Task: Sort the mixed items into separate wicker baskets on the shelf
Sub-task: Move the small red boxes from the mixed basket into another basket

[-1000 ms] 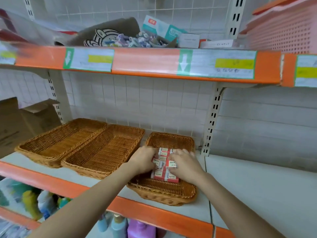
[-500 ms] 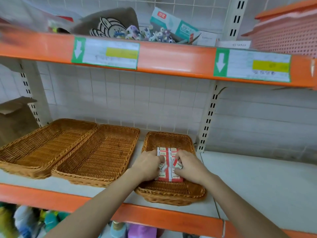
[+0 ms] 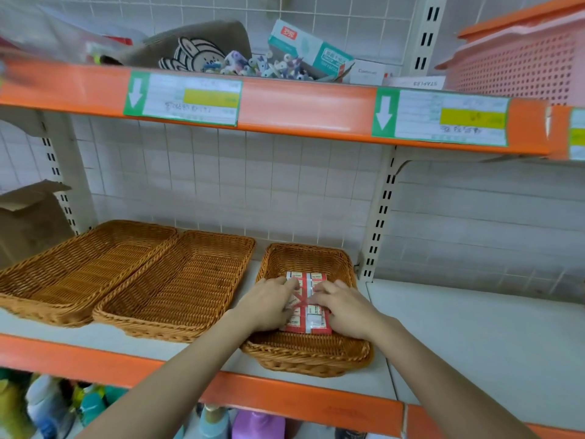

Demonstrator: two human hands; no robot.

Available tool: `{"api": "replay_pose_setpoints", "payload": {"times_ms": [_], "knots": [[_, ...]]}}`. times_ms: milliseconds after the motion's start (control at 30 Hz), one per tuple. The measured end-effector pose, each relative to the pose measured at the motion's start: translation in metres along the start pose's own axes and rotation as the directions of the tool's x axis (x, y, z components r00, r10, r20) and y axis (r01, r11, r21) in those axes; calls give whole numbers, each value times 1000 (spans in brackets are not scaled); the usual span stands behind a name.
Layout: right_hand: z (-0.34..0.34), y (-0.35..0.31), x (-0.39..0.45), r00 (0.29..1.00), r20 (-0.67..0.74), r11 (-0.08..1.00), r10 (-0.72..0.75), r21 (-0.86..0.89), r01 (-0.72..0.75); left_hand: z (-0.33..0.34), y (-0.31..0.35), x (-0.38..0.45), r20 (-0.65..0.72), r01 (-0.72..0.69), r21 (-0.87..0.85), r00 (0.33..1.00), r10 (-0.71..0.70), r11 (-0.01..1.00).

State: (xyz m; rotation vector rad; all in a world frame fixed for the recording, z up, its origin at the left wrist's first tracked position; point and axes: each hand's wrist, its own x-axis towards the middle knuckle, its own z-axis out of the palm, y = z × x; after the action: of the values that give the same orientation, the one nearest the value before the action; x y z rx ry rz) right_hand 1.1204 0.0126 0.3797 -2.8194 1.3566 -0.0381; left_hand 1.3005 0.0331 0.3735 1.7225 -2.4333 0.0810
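Three wicker baskets stand side by side on the middle shelf. The right basket (image 3: 305, 353) holds several small red-and-white boxes (image 3: 311, 318) laid flat in rows. My left hand (image 3: 269, 304) rests on the left side of the boxes, fingers bent onto them. My right hand (image 3: 343, 307) lies on their right side the same way. The middle basket (image 3: 177, 286) and the left basket (image 3: 79, 267) have nothing in them. On the upper shelf sits a mixed pile (image 3: 262, 66) of small items, a teal box and a brown pouch with a rabbit print.
A pink perforated plastic basket (image 3: 522, 61) stands on the upper shelf at right. A cardboard box (image 3: 28, 217) is at the far left. Bottles (image 3: 50, 407) fill the shelf below. Bare white shelf surface (image 3: 474, 350) extends right of the baskets.
Both hands have stayed on the boxes in the right basket, shifting them slightly. The camera has turned a little to the left and tilted up.
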Motion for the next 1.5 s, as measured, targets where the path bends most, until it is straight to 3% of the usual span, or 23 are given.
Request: {"api": "replay_pose_setpoints", "payload": {"times_ms": [167,400,567,800,1233,1500], "knots": [[-4,-1,-1,1000,0,999,-22,-26,22,-1,1,0,10,46,40,999,-47,998],[-16,-2,-11,1000,5,1000,5,-31,-5,-9,-4,-2,52,20,-169,999,-11,985],[-22,-1,-17,1000,6,1000,9,-26,-8,-13,-7,-4,82,-17,-215,996,36,977],[-19,-3,-19,996,87,997,-20,-68,26,-14,-4,-9,148,-107,-205,979,139,973],[-8,-8,-20,993,116,996,-32,-73,41,-19,-5,-11,275,-121,-200,945,174,972],[-5,-9,-15,990,139,996,6,-92,7,-15,-5,-13,245,-172,-127,949,199,977]]}}
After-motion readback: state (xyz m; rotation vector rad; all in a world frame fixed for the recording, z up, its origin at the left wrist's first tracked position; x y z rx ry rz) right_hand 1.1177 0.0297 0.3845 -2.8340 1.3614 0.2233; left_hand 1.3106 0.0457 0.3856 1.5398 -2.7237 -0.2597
